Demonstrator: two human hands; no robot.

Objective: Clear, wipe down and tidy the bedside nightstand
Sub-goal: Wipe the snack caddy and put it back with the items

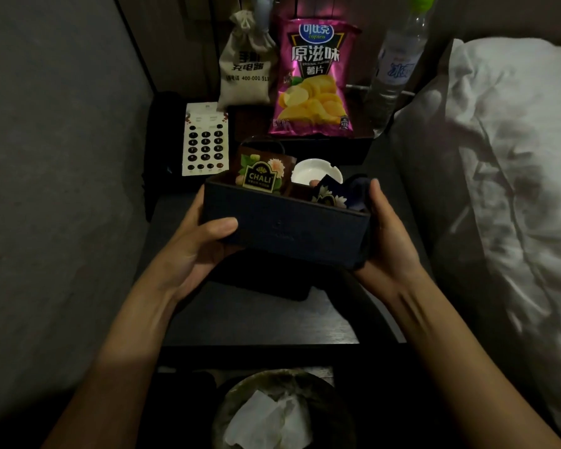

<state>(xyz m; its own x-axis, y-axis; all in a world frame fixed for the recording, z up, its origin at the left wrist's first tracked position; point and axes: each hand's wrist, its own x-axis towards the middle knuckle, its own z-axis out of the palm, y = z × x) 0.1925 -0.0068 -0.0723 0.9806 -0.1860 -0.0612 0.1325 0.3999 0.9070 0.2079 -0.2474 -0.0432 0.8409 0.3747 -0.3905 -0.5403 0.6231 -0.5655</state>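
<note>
Box point(285, 228) sits gripped between our left hand point(196, 246) and right hand point(387, 234), fingers curled round its ends, above the nightstand point(256, 319). We should keep it level; bottle point(392, 76) stands at one o'clock.

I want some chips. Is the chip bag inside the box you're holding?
No, the chip bag stands upright at the back of the nightstand, behind the box that both hands hold.
</note>
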